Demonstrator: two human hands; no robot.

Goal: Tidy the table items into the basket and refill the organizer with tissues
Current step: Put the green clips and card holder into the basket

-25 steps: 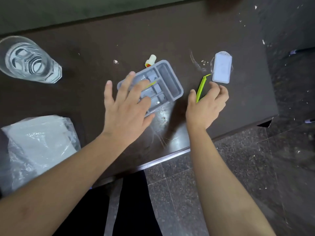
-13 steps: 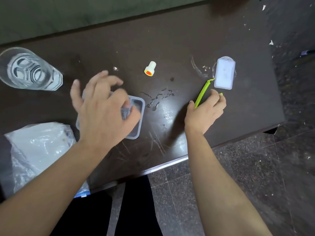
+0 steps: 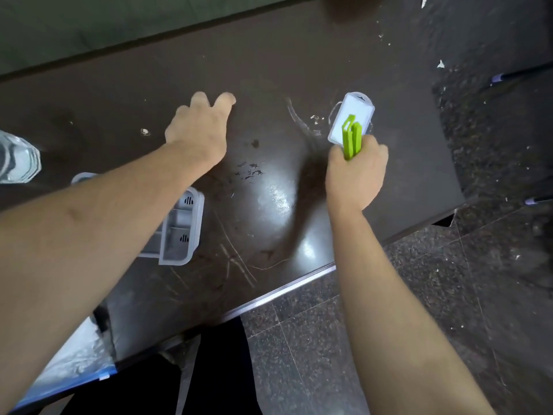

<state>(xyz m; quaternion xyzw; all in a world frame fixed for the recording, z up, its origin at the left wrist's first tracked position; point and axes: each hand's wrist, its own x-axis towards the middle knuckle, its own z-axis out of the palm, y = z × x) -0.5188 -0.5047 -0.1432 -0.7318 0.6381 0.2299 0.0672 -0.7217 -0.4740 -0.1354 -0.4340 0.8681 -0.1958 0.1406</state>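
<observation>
My right hand (image 3: 356, 175) is shut on a green plastic clip (image 3: 352, 139) and holds it upright, just above the table. Right behind the clip a white card holder (image 3: 356, 110) lies flat on the dark table (image 3: 269, 70). My left hand (image 3: 200, 127) reaches forward with its fingers bent down over the spot where a small white and orange cap lay. The cap itself is hidden under that hand. A grey compartment organizer (image 3: 182, 232) sits near the front left, partly covered by my left forearm.
A clear glass (image 3: 18, 160) stands at the left edge. A plastic-wrapped tissue pack (image 3: 74, 354) lies at the lower left corner. The table's front edge (image 3: 284, 287) runs diagonally, with stone floor beyond. Two pens (image 3: 508, 77) lie on the floor at right.
My left hand slid the organizer toward the front left, let go, and reached forward over the cap. My right hand closed on the green clip and raised it off the table.
</observation>
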